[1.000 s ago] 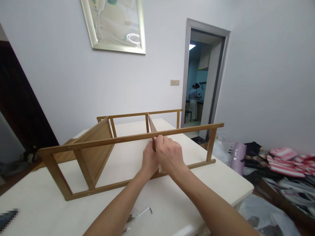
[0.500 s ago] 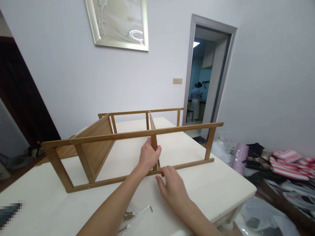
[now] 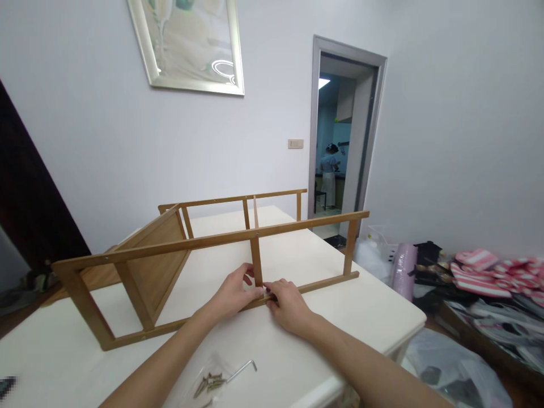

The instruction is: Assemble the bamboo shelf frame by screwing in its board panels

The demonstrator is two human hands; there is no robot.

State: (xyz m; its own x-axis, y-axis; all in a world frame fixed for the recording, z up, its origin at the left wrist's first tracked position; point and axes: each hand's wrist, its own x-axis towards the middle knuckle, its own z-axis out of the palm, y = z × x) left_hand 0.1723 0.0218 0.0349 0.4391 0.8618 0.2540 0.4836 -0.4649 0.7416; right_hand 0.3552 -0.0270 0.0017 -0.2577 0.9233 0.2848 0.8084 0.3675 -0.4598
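Note:
A wooden shelf frame (image 3: 204, 242) lies on its side on the white table, with a slatted or panelled wooden board (image 3: 164, 277) set between its two sides at the left. My left hand (image 3: 233, 292) is curled at the foot of the middle upright, thumb along the lower rail and fingers around the post. At that same joint my right hand (image 3: 291, 306) pinches with its fingertips by the lower rail; whatever lies between them is hidden. Nearer to me, several screws (image 3: 210, 382) sit in or on a clear plastic bag beside an L-shaped hex key (image 3: 243, 369).
The white table (image 3: 365, 309) ends at the right, above plastic bags (image 3: 454, 362) on the floor. A purple roll (image 3: 403, 271) and pink striped cloth (image 3: 480, 272) lie beyond. A person (image 3: 329, 173) stands in a room through the doorway.
My left hand has slid down the middle upright to its foot. My right hand stays at that joint, its fingers closer in. The view has shifted slightly to the right.

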